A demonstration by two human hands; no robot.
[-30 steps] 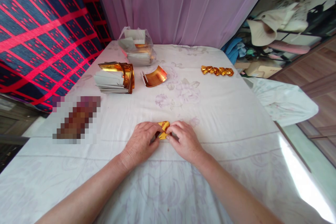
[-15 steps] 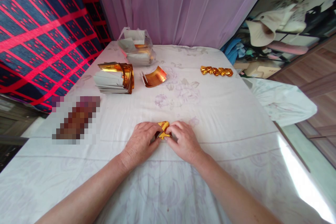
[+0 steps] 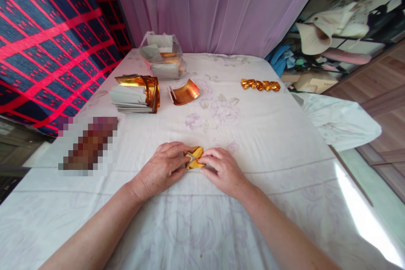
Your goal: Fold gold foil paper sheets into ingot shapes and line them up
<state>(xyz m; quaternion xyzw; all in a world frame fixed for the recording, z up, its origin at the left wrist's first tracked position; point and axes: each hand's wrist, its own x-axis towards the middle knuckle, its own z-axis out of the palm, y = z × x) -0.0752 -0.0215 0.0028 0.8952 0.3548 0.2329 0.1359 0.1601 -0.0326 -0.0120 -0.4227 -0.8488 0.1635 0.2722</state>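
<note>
I am seeing the left hand [image 3: 161, 168] and the right hand [image 3: 223, 169] lying close together on the near middle of the table [image 3: 284, 135], both pinching the same small folded piece of gold foil paper [image 3: 195, 157], which is sitting between their fingertips and resting on the pale flowered cloth [image 3: 228, 112] that is covering the table. The left hand's fingers are closing on the paper's left edge, where a small white corner is showing, and the right hand's fingers are pressing on its right edge, so each hand is clamped on the paper rather than lying loose. Both forearms are reaching in from the near edge, bare to the bottom of the view. Farther out, to the left, a pixelated patch [image 3: 87, 145] is hiding whatever is lying there. Beyond it, a stack of gold and white sheets [image 3: 134, 94] is sitting toward the far left, with a single curled gold sheet [image 3: 185, 92] lying just beside it. Behind those, a clear plastic bag of more sheets [image 3: 163, 55] is standing near the far edge. Well apart, on the far right, a short row of folded gold pieces [image 3: 260, 85] is lying in a line. A purple curtain [image 3: 215, 8] is hanging behind the table, and a red and blue checked fabric [image 3: 47, 29] is filling the left.
</note>
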